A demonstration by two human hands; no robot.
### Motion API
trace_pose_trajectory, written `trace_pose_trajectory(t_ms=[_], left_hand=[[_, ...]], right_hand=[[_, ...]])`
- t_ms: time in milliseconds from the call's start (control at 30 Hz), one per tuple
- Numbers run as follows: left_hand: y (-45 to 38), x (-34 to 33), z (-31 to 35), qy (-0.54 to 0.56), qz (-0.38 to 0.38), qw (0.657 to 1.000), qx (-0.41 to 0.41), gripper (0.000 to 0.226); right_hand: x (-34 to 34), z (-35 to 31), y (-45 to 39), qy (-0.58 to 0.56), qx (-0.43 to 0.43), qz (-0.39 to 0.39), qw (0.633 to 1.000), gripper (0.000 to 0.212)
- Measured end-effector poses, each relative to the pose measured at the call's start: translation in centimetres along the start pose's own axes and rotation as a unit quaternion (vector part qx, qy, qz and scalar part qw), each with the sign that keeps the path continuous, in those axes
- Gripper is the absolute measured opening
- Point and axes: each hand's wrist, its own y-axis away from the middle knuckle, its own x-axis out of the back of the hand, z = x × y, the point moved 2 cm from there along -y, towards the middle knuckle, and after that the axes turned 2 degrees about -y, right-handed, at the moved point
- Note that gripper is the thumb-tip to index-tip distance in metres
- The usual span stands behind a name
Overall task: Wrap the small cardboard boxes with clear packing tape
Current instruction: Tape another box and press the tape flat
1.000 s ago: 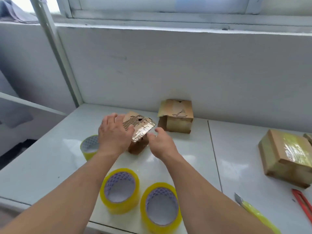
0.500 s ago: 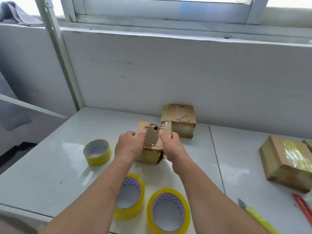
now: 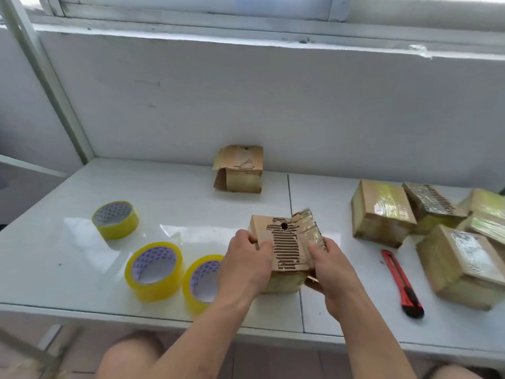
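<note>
Holding: both hands clamped one small brown cardboard box with a torn, ribbed top (image 3: 287, 243), near the front edge of the white table (image 3: 169, 187).
Left hand: the left hand (image 3: 247, 265) curled round the box's left side — thumb on top, fingers gripping.
Right hand: the right hand (image 3: 332, 269) gripped the right side, its fingers wrapped under a loose, shiny flap.
Handling: it looked light and fairly stiff, but the peeled paper skin seemed fragile; best taken by the solid side walls, not the ragged flap.
Tape: three yellow-edged rolls of clear packing tape (image 3: 154, 270) stood just left of the box — none in hand.
Waiting: a second unwrapped cardboard box (image 3: 239, 169) sat by the back wall.
Done pile: several glossy tape-wrapped boxes (image 3: 382, 212) were clustered at the right, with a red utility knife (image 3: 401, 283) beside them.
</note>
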Motion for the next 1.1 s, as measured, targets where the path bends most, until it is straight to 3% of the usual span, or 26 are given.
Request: trace_pose_trajectory(t_ms=[167, 300, 400, 567, 733, 1100], left_hand=[[1.2, 0.6, 0.2, -0.073, -0.003, 0.997, 0.006, 0.044], [-0.1, 1.4, 0.9, -0.066, 0.018, 0.997, -0.044, 0.063], [-1.8, 0.6, 1.9, -0.094, -0.016, 0.993, -0.065, 0.068], [-3.3, -0.7, 1.6, -0.126, -0.080, 0.988, -0.028, 0.078], [-3.5, -1.0, 0.7, -0.074, -0.085, 0.993, -0.023, 0.070], [-4.1, -1.7, 0.2, -0.072, -0.082, 0.993, -0.035, 0.067]], right_hand=[[1.4, 1.5, 1.4, 0.011, -0.031, -0.008, 0.999, 0.021], [1.8, 0.4, 0.7, 0.163, 0.034, 0.049, 0.985, 0.048], [1.3, -1.2, -0.6, 0.190, 0.081, 0.057, 0.977, 0.054], [-0.7, -2.8, -3.2, 0.315, 0.123, 0.035, 0.940, 0.057], [-2.6, -1.2, -5.0, 0.235, 0.025, -0.019, 0.971, 0.056], [-3.3, 0.2, -5.7, 0.121, 0.007, -0.028, 0.992, 0.045]])
